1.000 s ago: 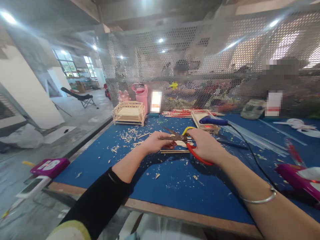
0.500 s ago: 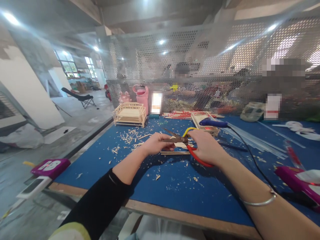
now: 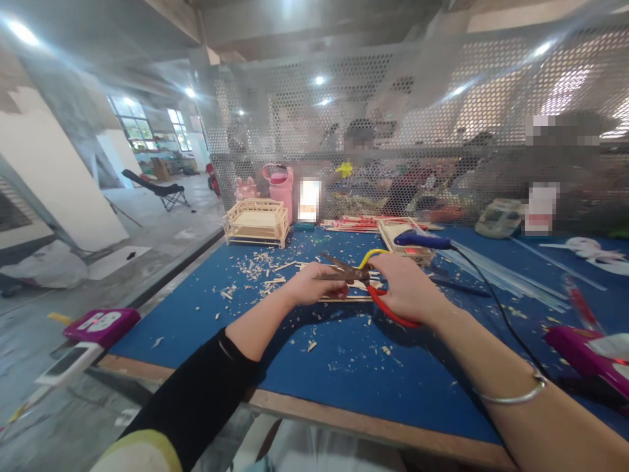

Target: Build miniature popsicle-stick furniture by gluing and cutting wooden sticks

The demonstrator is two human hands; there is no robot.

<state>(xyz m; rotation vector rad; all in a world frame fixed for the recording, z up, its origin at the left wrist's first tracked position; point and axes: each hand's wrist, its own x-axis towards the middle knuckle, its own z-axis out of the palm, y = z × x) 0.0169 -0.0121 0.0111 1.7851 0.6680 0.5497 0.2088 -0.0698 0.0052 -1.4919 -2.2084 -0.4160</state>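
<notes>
My right hand (image 3: 407, 285) grips a pair of scissors (image 3: 361, 272) by its handles, one yellow and one red. The blades are spread and point left, over my left hand (image 3: 314, 283). The fingers of my left hand are closed just under the blades; whatever they pinch is too small and covered to name. Thin wooden sticks (image 3: 344, 299) lie on the blue tabletop (image 3: 334, 367) beneath both hands. Small wood offcuts (image 3: 253, 265) are scattered beyond my left hand.
A small wooden model bench (image 3: 256, 223) stands at the back left by a pink watering can (image 3: 280, 190). A glue gun (image 3: 422, 241) with a black cord rests near a wooden frame (image 3: 393, 229). Purple power strips (image 3: 103, 326) sit at both sides. Behind rises a perforated metal screen (image 3: 304, 118).
My left hand has shifted very slightly to the right under the scissor blades. The right hand and the scissors keep nearly the same place; the view has moved a little.
</notes>
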